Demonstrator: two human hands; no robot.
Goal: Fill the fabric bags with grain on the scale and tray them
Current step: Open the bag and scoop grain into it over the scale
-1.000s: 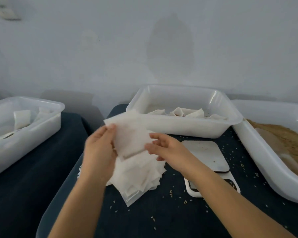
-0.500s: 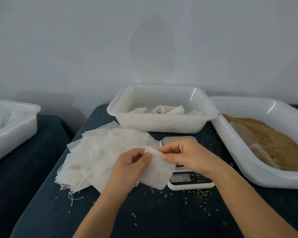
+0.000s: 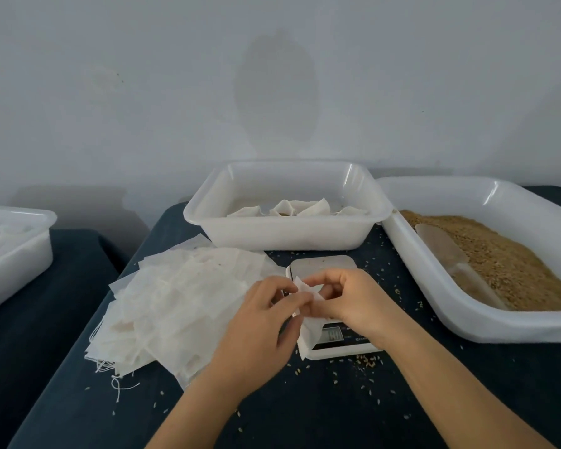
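Above the digital scale [image 3: 329, 319]: both hands pinch one fabric bag [image 3: 308, 306].
Left hand [image 3: 259, 325] and right hand [image 3: 350, 296] grip its top edge; the empty bag stack [image 3: 175, 303] lies just left.

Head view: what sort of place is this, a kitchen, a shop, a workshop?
Probably a small hand-packing station rather than a kitchen. A scale sits on a dark-covered table, beside a bin of grain, a pile of empty bags and a tray of filled ones, against a bare wall.
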